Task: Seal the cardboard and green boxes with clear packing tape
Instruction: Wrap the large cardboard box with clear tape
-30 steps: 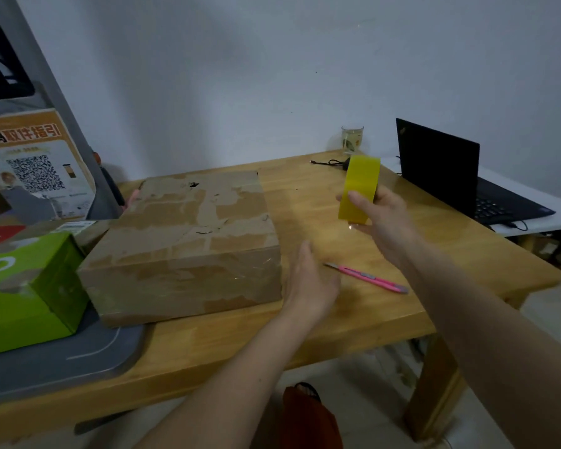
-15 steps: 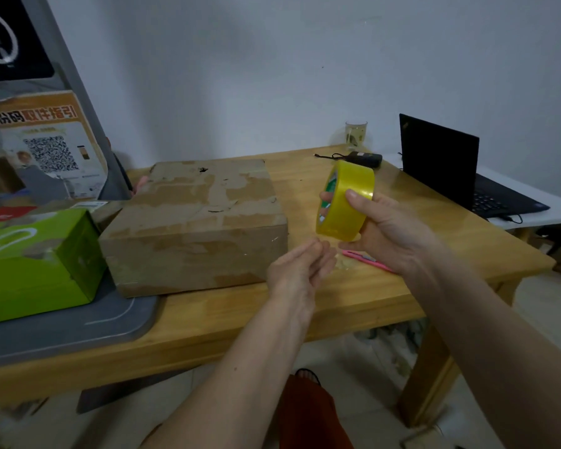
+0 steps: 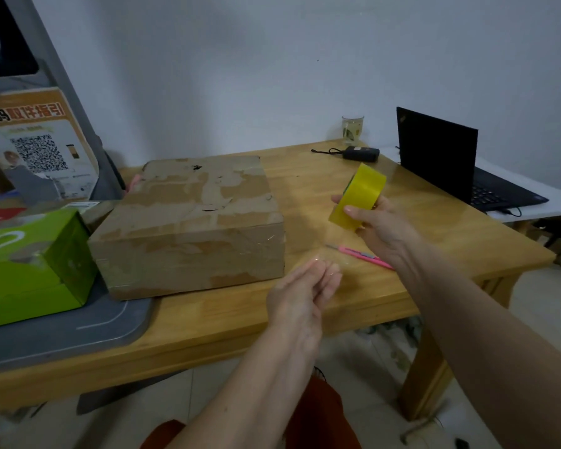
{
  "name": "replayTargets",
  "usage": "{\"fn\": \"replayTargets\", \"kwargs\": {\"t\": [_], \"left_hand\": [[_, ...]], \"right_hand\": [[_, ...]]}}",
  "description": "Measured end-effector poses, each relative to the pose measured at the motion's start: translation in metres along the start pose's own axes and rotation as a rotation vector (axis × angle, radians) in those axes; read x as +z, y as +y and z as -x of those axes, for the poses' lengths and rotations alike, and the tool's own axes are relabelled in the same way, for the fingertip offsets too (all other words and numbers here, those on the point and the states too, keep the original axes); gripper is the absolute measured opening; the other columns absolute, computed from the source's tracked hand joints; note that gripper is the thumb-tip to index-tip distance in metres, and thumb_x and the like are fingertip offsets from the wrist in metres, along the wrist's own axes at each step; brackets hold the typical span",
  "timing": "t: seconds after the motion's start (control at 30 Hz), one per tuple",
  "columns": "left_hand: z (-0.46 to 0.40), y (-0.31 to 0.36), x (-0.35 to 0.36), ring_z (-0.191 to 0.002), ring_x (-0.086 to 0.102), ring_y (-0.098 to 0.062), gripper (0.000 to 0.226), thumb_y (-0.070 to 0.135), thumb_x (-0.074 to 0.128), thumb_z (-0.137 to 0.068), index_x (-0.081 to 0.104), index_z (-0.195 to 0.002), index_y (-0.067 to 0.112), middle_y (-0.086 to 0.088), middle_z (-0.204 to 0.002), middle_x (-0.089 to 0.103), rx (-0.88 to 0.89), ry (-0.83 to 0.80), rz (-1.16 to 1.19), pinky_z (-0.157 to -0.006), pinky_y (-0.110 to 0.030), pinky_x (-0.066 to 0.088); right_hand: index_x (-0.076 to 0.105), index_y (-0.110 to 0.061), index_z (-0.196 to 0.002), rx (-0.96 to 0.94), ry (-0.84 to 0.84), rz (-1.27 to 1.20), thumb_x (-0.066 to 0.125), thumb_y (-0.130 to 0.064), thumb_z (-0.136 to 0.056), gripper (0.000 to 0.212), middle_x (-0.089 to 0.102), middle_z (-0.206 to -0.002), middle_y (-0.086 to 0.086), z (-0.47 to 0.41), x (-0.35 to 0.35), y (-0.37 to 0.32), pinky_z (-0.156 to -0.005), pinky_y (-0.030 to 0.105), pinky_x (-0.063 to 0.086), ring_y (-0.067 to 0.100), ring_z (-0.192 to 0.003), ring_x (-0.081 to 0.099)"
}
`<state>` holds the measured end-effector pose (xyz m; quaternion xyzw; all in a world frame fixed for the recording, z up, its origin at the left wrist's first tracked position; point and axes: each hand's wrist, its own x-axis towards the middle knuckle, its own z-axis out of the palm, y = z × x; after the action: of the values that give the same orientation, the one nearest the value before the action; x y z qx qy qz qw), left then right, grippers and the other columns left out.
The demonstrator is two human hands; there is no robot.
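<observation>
A worn cardboard box [image 3: 191, 218] lies on the wooden table [image 3: 308, 186], its flaps closed and patched with old tape. A green box [image 3: 30, 264] stands to its left on a grey tray [image 3: 78, 332]. My right hand [image 3: 381, 228] grips a yellowish roll of clear packing tape [image 3: 358, 196] above the table, right of the cardboard box. My left hand [image 3: 300, 296] pinches the free end of a clear tape strip [image 3: 332, 241] that stretches from the roll down to its fingertips.
A pink utility knife [image 3: 363, 256] lies on the table under my right wrist. Behind it are a black adapter with cable [image 3: 360, 153], a glass [image 3: 352, 129] and an open laptop [image 3: 444, 157]. A poster board [image 3: 36, 150] leans at the left.
The left hand has drawn away from the roll toward me, and a longer strip of tape spans the gap. The right hand has lifted the roll slightly to the right.
</observation>
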<state>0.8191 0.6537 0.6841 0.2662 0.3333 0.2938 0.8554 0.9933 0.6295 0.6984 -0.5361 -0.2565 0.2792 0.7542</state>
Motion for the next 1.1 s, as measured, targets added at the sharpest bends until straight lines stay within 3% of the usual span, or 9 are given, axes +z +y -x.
{"fn": "replayTargets", "kwargs": {"t": [0.17,0.3,0.5,0.67,0.77,0.83,0.93,1.1], "left_hand": [[-0.016,0.002,-0.013,-0.067,0.072,-0.02,0.023,-0.009,0.067,-0.082,0.067,-0.105,-0.007,-0.018,-0.081,0.074,-0.07,0.052,-0.009,-0.063,-0.024,0.061],[-0.02,0.002,-0.008,-0.075,0.074,-0.023,0.03,-0.014,0.069,-0.076,0.065,-0.105,-0.006,-0.021,-0.088,0.074,-0.056,0.024,-0.007,-0.067,-0.027,0.061],[-0.03,0.015,0.002,-0.075,0.074,-0.023,0.021,-0.014,0.067,-0.078,0.067,-0.094,0.0,-0.02,-0.089,0.074,-0.007,0.038,-0.03,-0.067,-0.026,0.061],[-0.047,0.014,-0.01,-0.075,0.074,-0.022,0.021,-0.016,0.063,-0.083,0.066,-0.098,-0.002,-0.019,-0.089,0.074,-0.021,0.104,-0.049,-0.071,-0.026,0.06],[-0.054,0.015,-0.009,-0.078,0.074,-0.023,0.02,-0.015,0.057,-0.088,0.065,-0.101,-0.003,-0.02,-0.092,0.074,-0.047,0.098,-0.021,-0.071,-0.026,0.061],[-0.057,0.014,-0.009,-0.084,0.073,-0.025,0.019,-0.014,0.055,-0.09,0.064,-0.103,-0.004,-0.022,-0.096,0.073,-0.1,0.082,-0.003,-0.072,-0.029,0.061],[-0.059,0.012,-0.011,-0.092,0.07,-0.028,0.02,-0.013,0.054,-0.091,0.062,-0.108,-0.007,-0.024,-0.1,0.071,-0.171,0.088,0.022,-0.079,-0.032,0.059],[-0.063,0.01,-0.015,-0.095,0.069,-0.029,0.022,-0.013,0.054,-0.091,0.061,-0.111,-0.009,-0.023,-0.105,0.069,-0.2,0.108,0.031,-0.076,-0.031,0.059]], "right_hand": [[0.054,-0.01,-0.125,0.129,-0.039,-0.134,0.052,-0.022,-0.097,0.03,0.07,-0.108,0.005,-0.02,-0.001,0.0,-0.081,0.043,0.051,0.021,-0.099,0.063],[0.058,-0.01,-0.113,0.071,0.012,-0.074,0.053,-0.009,-0.096,0.017,0.07,-0.103,0.009,-0.038,0.0,0.008,-0.08,0.041,0.053,0.022,-0.096,0.065],[0.052,-0.004,-0.12,0.016,0.159,-0.069,0.055,0.015,-0.086,0.039,0.066,-0.106,0.015,-0.07,0.005,0.018,-0.085,0.038,0.052,0.02,-0.093,0.065],[0.047,0.003,-0.133,0.129,0.106,-0.178,0.057,0.006,-0.088,0.046,0.068,-0.102,0.009,-0.092,0.013,0.027,-0.088,0.047,0.049,0.024,-0.097,0.063],[0.051,-0.002,-0.128,0.142,0.157,-0.182,0.06,0.004,-0.088,0.042,0.066,-0.112,0.015,-0.1,0.014,0.037,-0.087,0.047,0.05,0.025,-0.097,0.063],[0.055,-0.007,-0.12,0.152,0.183,-0.118,0.064,0.004,-0.085,0.038,0.065,-0.116,0.015,-0.104,0.013,0.042,-0.086,0.046,0.053,0.026,-0.096,0.064],[0.055,-0.006,-0.122,0.119,0.203,0.03,0.069,0.006,-0.081,0.045,0.067,-0.099,0.006,-0.105,0.009,0.048,-0.074,0.036,0.055,0.02,-0.087,0.064],[0.059,-0.009,-0.115,0.128,0.192,0.132,0.073,0.002,-0.079,0.04,0.068,-0.101,0.007,-0.103,0.007,0.051,-0.08,0.038,0.054,0.027,-0.098,0.065]]}}
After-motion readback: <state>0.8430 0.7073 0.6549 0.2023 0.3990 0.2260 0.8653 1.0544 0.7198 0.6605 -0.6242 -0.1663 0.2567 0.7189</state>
